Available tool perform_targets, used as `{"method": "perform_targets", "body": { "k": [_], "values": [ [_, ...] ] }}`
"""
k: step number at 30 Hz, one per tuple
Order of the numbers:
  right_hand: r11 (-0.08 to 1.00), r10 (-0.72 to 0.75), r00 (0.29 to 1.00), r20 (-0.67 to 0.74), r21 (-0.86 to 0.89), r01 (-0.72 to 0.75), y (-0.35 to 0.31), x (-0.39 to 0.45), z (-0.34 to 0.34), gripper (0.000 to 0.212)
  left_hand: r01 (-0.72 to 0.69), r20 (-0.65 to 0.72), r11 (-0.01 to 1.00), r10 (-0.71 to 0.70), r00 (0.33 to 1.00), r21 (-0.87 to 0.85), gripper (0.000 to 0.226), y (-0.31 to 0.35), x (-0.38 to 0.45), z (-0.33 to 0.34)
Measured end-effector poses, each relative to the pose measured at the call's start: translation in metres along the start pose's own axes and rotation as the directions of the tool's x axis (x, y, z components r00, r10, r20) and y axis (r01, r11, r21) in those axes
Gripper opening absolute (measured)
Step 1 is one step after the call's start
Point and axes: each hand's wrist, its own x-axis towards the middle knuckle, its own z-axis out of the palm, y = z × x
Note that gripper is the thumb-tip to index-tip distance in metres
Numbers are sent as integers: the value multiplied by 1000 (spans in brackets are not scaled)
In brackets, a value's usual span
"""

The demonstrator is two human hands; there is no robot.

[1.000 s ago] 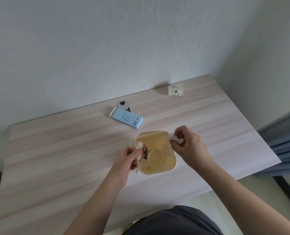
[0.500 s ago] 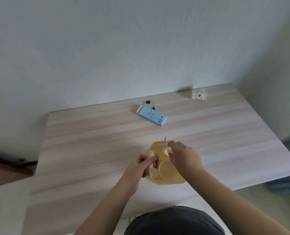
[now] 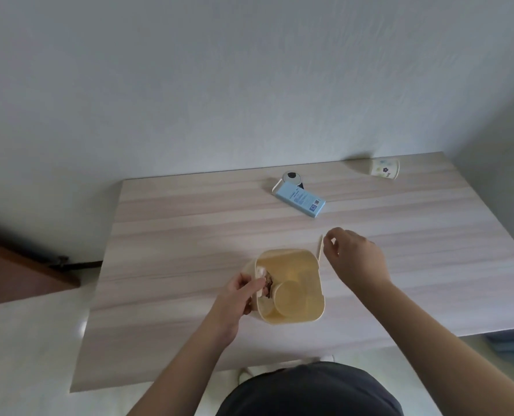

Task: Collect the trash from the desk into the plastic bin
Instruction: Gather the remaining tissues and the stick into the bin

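I saw the cream-yellow plastic bin point(image 3: 291, 285) standing on the pale wood-grain surface point(image 3: 189, 235), near its front edge. My left hand point(image 3: 237, 298) had its grip pinched on the bin's left rim, beside crumpled trash inside (brownish, hard to make out). My right hand point(image 3: 354, 259) hovered just right of the bin, fingers loosely curled, its grip holding nothing. A light-blue rectangular carton point(image 3: 299, 199) and a tipped paper cup point(image 3: 384, 168) lay farther back.

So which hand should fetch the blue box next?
Right. The right hand is free, past the bin and nearer the blue box; the left hand holds the bin's rim.
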Motion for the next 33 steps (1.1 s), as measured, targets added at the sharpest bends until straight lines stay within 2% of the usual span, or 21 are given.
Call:
{"method": "perform_targets", "body": {
  "k": [3, 7, 13, 16, 18, 20, 25, 28, 30, 33],
  "values": [
    [997, 52, 989, 136, -70, -43, 12, 10, 25, 20, -3, -34, 1000, 3, 999, -7, 18, 1, -4, -7],
    [985, 123, 938, 324, -154, -76, 23, 14, 62, 25, -10, -96, 999, 6, 995, -38, 17, 2, -5, -15],
    [954, 278, 765, 581, -263, -147, 25, 13, 106, 28, -13, -138, 997, 1, 990, -82, 16, -1, -3, -21],
    [940, 341, 734, 587, -227, -255, 31, 12, 120, 26, -30, -141, 995, 16, 990, -95, 29, 0, -2, -20],
    [925, 376, 725, 577, -189, -329, 35, 11, 125, 32, -27, -141, 995, 14, 990, -93, 31, -1, 0, -20],
    [927, 373, 717, 589, -195, -321, 38, 9, 132, 40, -31, -139, 996, 19, 990, -89, 30, -1, 2, -19],
    [932, 359, 731, 580, -269, -243, 38, 8, 145, 34, -44, -179, 994, 26, 983, -96, 21, -2, 7, -23],
    [910, 411, 689, 597, -315, -270, 43, 8, 147, 29, -35, -201, 994, 14, 980, -101, 16, -2, 11, -24],
    [898, 439, 655, 615, -329, -293, 48, 7, 145, 26, -29, -192, 995, 9, 981, -99, 24, 1, 14, -22],
    [905, 420, 635, 649, -349, -242, 51, 8, 138, 22, -27, -177, 994, 8, 984, -105, 28, 8, 21, -18]
  ]
}}
